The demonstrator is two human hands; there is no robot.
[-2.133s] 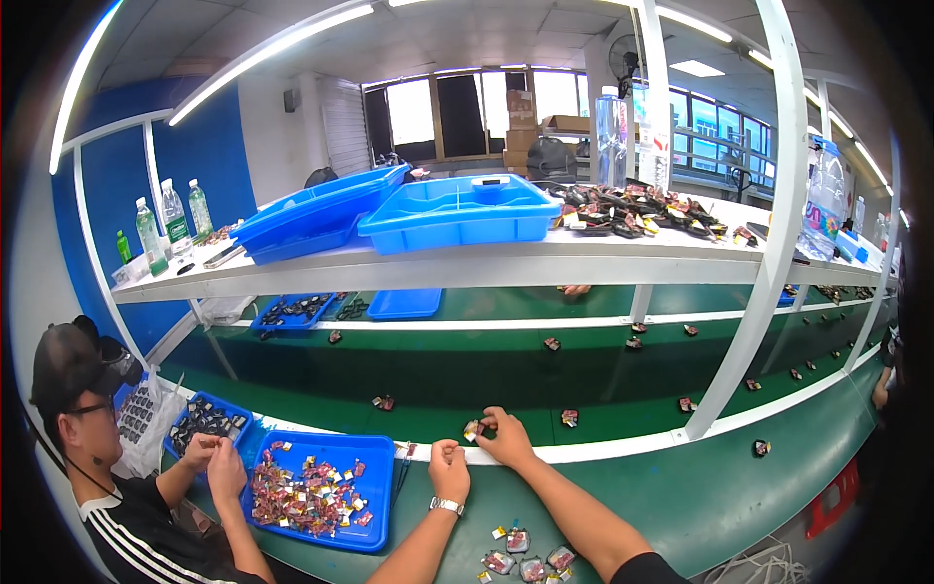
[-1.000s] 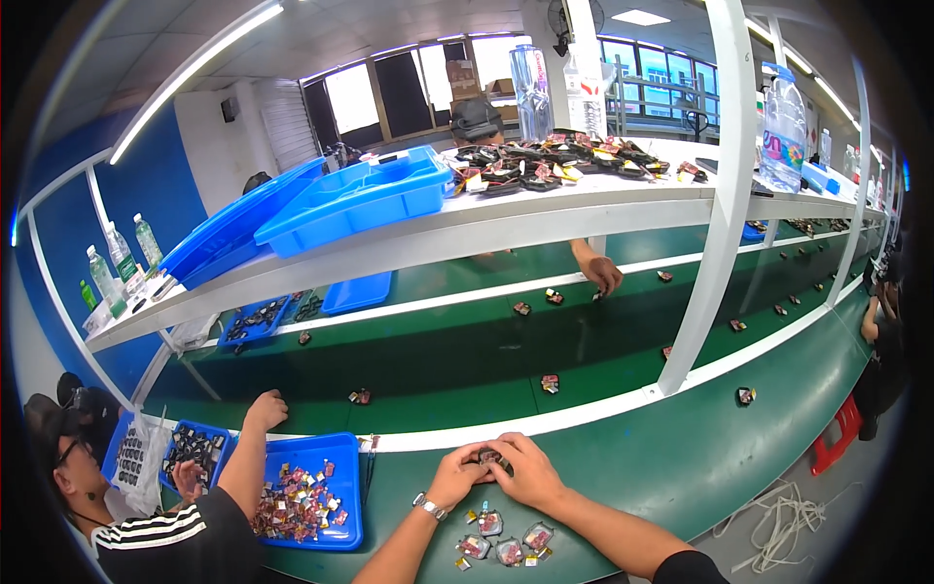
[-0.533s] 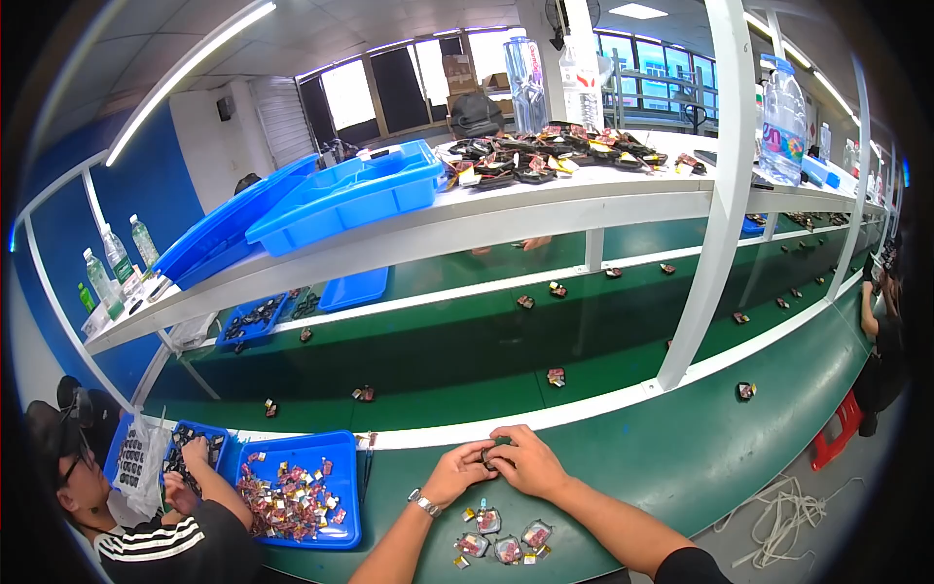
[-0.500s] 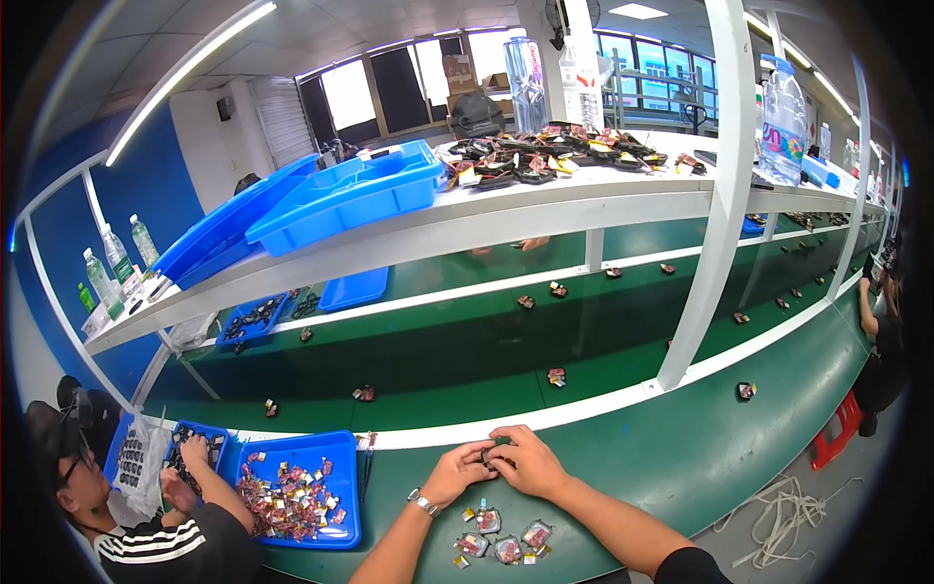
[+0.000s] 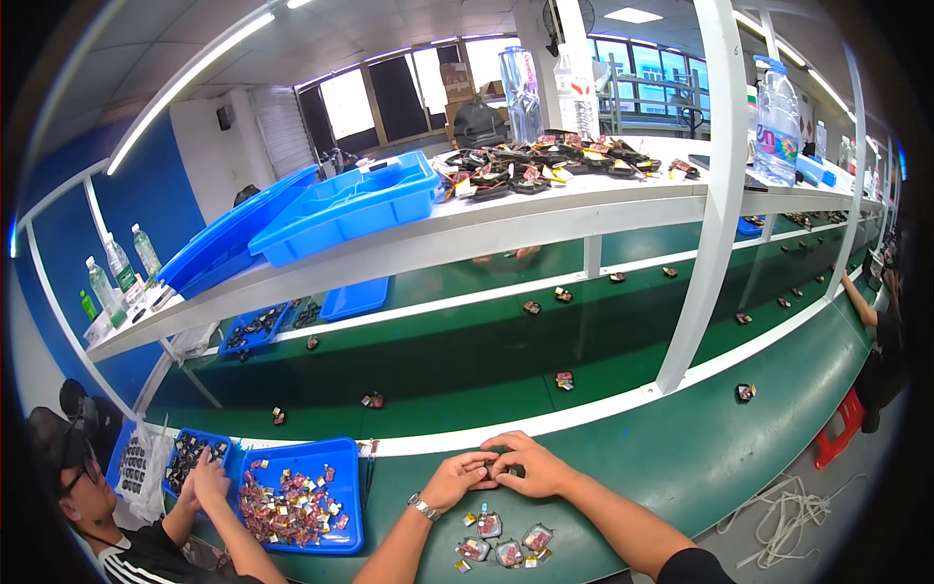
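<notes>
My left hand (image 5: 459, 479) and my right hand (image 5: 525, 465) meet at the near edge of the green bench, fingertips together around a small dark part (image 5: 496, 461) that is mostly hidden between them. Just in front of my hands lie several small clear-cased parts (image 5: 501, 543) with red and yellow bits. Both my forearms come in from the lower edge; a watch sits on my left wrist.
A green conveyor belt (image 5: 467, 370) carries several small parts past me. A blue tray (image 5: 342, 487) of mixed small parts sits to my left, where a seated co-worker (image 5: 126, 526) works. White shelf (image 5: 545, 219) overhead holds blue bins, dark parts and water bottles. An upright post (image 5: 705, 243) stands right.
My hands have come back from the belt's edge to the near bench and closed together over a small part. The parts on the belt have drifted along. The co-worker's arm has drawn back.
</notes>
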